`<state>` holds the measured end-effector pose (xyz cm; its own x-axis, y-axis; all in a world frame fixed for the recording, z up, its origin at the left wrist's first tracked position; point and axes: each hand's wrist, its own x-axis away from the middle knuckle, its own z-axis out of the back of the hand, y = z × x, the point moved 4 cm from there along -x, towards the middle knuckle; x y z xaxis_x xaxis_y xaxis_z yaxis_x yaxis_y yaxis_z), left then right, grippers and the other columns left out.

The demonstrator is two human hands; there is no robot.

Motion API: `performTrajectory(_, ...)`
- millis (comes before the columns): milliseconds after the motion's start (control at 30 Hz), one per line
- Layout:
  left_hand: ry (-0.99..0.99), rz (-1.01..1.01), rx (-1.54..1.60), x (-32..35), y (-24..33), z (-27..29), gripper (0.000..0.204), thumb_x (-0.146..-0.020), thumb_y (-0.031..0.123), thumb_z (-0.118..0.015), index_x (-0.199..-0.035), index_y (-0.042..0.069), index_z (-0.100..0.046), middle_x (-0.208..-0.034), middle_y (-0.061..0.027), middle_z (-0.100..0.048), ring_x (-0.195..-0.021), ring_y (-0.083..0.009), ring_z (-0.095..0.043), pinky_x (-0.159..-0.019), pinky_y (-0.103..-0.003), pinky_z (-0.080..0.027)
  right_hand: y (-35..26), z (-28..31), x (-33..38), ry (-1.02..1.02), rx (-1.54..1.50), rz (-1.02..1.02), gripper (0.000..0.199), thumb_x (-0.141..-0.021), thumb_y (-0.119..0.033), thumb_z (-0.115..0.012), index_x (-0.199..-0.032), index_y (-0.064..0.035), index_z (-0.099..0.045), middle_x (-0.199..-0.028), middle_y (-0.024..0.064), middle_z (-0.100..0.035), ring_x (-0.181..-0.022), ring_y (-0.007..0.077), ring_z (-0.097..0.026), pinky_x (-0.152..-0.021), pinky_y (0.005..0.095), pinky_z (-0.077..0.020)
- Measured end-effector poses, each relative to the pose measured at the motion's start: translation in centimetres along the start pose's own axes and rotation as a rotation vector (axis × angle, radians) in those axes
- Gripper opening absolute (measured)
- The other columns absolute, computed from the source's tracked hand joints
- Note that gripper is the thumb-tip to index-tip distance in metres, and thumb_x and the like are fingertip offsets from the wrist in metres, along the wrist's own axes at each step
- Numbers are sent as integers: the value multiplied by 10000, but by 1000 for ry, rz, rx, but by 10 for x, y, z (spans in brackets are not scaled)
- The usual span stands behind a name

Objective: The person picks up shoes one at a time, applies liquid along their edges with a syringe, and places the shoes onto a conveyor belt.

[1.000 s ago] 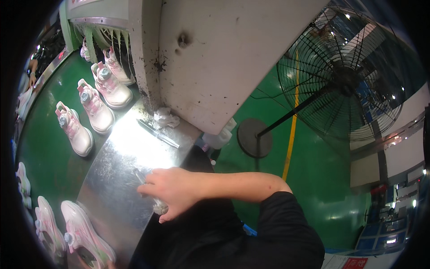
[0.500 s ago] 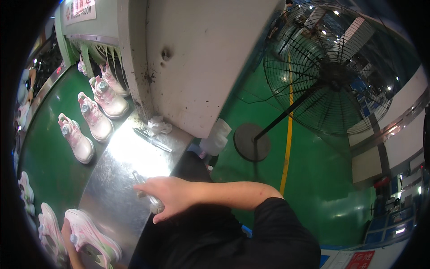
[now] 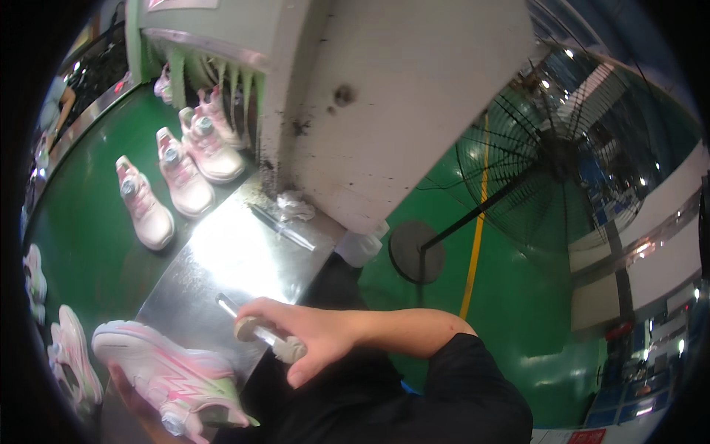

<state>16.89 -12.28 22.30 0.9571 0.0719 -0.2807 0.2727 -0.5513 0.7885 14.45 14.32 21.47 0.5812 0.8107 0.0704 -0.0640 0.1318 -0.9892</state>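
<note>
The left hand (image 3: 124, 386) is gripping a pink-and-white shoe (image 3: 166, 368), which is tilting onto its side just right of that hand. The right hand (image 3: 319, 337) is clasping a slim tool (image 3: 268, 337), and beyond it a silvery stick (image 3: 285, 229) is lying on the counter (image 3: 181, 292). They seem to be readying shoe and tool together; moving on would be calling for steady grips.
</note>
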Motion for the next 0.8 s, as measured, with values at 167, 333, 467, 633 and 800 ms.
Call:
performTrajectory(167,2,-59,82,3,9,-9,566,-782,347,-592,-1193,-16,-453,-1080,-181,-570,-1005,-298,-567,-886,-448,-459,-33,-18,-17,-59,-547,134,1154,-588,-691,-710,-1374,-33,-179,-1177,93,-405,-1096,196,-415,-951,337,-313)
performTrajectory(333,220,158,59,29,3,50,649,-658,95,-747,-1223,36,-432,-1050,-85,-566,-972,-183,-564,-850,-319,-470,-56,-32,-19,16,-654,316,1024,-607,-745,-638,-1282,-32,-345,-965,186,-543,-852,244,-532,-686,333,-387)
performTrajectory(467,75,147,127,34,1,50,585,-663,20,-759,-1175,61,-479,-1024,-45,-566,-972,-144,-546,-846,-306,-452,-67,-46,-38,-115,-725,436,974,-666,-802,-509,-1216,-8,-382,-902,216,-545,-803,241,-478,-713,334,-381)
performTrajectory(633,-35,106,71,32,1,41,588,-630,76,-791,-1133,29,-489,-1110,-158,-562,-1031,-241,-566,-889,-366,-456,-78,-56,-41,-133,-748,416,911,-695,-773,-513,-1195,-19,-405,-893,215,-569,-792,240,-481,-727,344,-374)
performTrajectory(800,82,138,6,24,-6,41,591,-677,202,-721,-1167,21,-445,-1053,-153,-567,-972,-257,-584,-842,-395,-500,-67,-43,-44,-133,-706,245,1039,-611,-700,-667,-1307,-28,-287,-1120,134,-454,-1009,208,-431,-855,330,-350)
